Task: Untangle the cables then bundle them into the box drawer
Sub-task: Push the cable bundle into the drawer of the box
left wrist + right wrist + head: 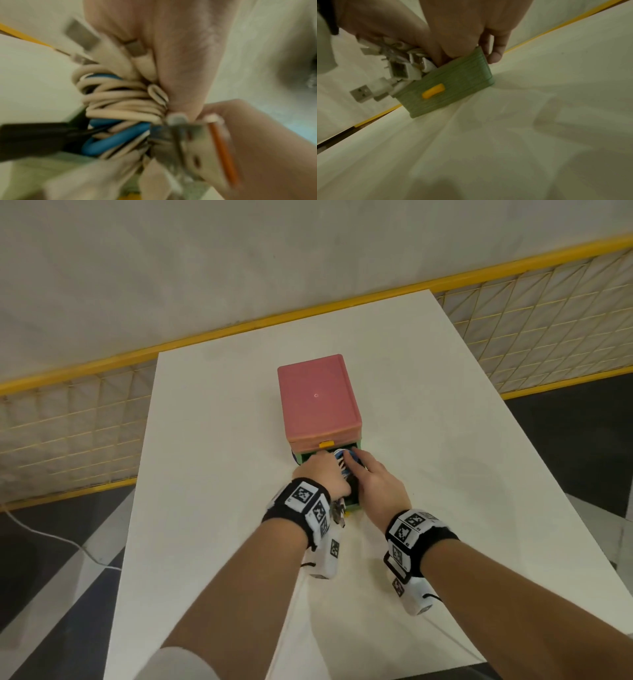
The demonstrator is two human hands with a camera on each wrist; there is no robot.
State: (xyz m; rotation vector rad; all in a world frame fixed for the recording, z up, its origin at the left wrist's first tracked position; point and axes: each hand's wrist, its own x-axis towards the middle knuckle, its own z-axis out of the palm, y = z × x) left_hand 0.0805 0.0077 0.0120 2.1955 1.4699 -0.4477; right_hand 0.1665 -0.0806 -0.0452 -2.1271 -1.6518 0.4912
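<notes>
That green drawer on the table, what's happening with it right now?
A person is packing a cable bundle into the green drawer, pulled out of the pink box on the white table. The left hand grips the coiled white and blue cables over the drawer; the right hand reaches in beside it, fingers at the drawer's edge. Several plugs hang over the drawer front, so the bundle isn't fully in.
</notes>
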